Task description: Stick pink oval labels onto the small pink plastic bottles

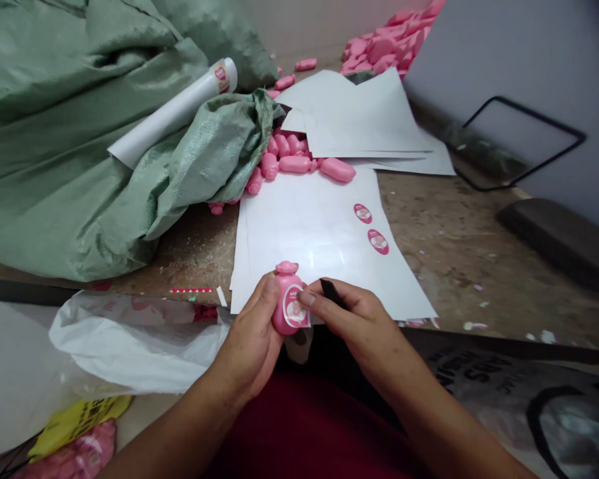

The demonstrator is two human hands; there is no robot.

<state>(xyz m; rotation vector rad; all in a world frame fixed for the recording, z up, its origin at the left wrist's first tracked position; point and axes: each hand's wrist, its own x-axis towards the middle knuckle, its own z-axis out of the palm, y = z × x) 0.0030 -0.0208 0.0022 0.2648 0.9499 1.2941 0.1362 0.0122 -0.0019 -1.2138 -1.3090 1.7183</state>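
Note:
A small pink bottle [282, 319] is held upright in my left hand [253, 332], its fingers wrapped round the left side. On the bottle's front is an oval sticker [294, 307] with a white border. My right hand [352, 309] touches the sticker with its thumb and also grips a thin black tool [332, 293], whose full shape is hidden. Both hands are over the near edge of a white sheet [299, 233], where two red oval stickers [363, 213] remain at the right side.
A green sack [180, 166] with a white roll [174, 113] on it fills the left. Pink bottles [294, 163] and loose sheets [359, 120] lie behind. A white plastic bag [140, 359] hangs at the front left; a black wire frame [539, 116] stands at right.

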